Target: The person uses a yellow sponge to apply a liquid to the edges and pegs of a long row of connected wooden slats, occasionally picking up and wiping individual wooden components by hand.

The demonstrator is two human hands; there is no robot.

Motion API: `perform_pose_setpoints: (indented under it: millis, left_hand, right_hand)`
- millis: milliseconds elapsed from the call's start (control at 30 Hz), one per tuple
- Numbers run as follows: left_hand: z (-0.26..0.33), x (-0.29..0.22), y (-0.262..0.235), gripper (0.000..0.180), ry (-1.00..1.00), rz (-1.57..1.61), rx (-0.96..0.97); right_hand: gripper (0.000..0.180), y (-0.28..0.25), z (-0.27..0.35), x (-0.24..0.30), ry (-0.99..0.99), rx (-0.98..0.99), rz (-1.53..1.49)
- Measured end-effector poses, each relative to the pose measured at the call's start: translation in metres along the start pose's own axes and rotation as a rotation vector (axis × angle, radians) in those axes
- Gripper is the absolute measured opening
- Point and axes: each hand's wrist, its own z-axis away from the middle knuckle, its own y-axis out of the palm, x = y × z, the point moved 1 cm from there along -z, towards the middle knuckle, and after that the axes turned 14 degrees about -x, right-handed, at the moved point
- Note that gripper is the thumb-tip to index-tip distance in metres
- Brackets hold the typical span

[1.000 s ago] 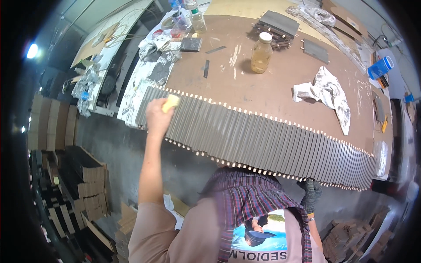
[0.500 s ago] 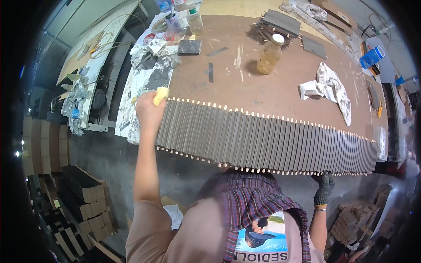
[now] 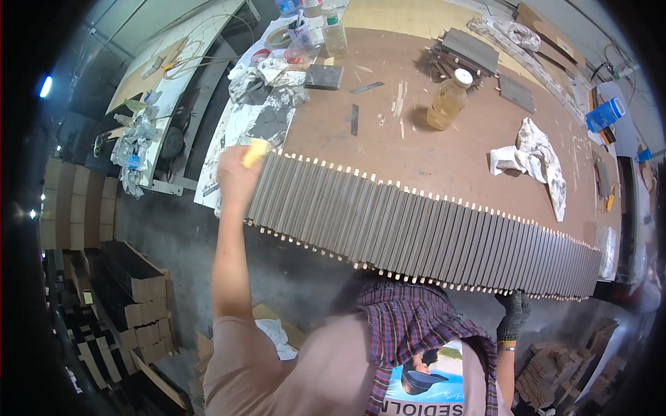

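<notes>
A long, gently curved row of dark grey-brown slats (image 3: 388, 225), set edge to edge, lies along the front of the table. Pale wooden pegs stick out of both ends of the slats. At the row's left end, my bare left hand (image 3: 237, 170) is closed round a small yellow sponge (image 3: 257, 151), held beside the far corner of the first slats. My right hand (image 3: 512, 315) wears a dark knitted glove and is at the row's near edge, toward the right. Its fingertips are hidden under the slats, so their grip does not show.
A bottle of yellowish liquid (image 3: 449, 100) stands behind the row, with a stained white cloth (image 3: 534, 159) to its right. Stacked dark panels (image 3: 470, 50) lie farther back. Crumpled stained paper (image 3: 260, 83) and a dark block (image 3: 324, 77) occupy the far left.
The whole view has shifted and tilted slightly, so the table and row appear farther right. My left hand still holds the sponge at the row's left end; my right hand stays at the near edge.
</notes>
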Motion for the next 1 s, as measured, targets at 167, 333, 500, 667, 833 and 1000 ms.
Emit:
perform_pose_setpoints:
  millis: [167, 333, 500, 667, 833, 1000]
  left_hand:
    - [-0.009, 0.028, 0.008, 0.028, -0.018, -0.146, 0.036]
    - [-0.036, 0.018, 0.002, 0.032, 0.029, 0.05, 0.056]
    - [-0.002, 0.031, -0.013, 0.03, 0.036, 0.165, 0.294]
    - [0.023, 0.013, -0.108, 0.027, -0.033, -0.007, 0.575]
    - [-0.003, -0.008, -0.105, 0.031, -0.047, -0.003, 0.604]
    - [-0.003, -0.019, -0.018, 0.028, 0.067, 0.282, 0.332]
  right_hand:
    - [0.019, 0.003, 0.001, 0.013, -0.004, 0.125, 0.008]
    - [0.02, 0.007, 0.001, 0.016, -0.005, 0.112, 0.025]
    - [0.019, 0.003, -0.003, 0.015, -0.015, 0.083, 0.051]
    - [0.02, -0.003, 0.005, -0.001, -0.082, 0.004, 0.098]
    - [0.023, -0.017, 0.002, -0.021, -0.224, -0.083, 0.257]
    - [0.024, 0.019, 0.0, 0.038, -0.088, 0.211, 0.065]
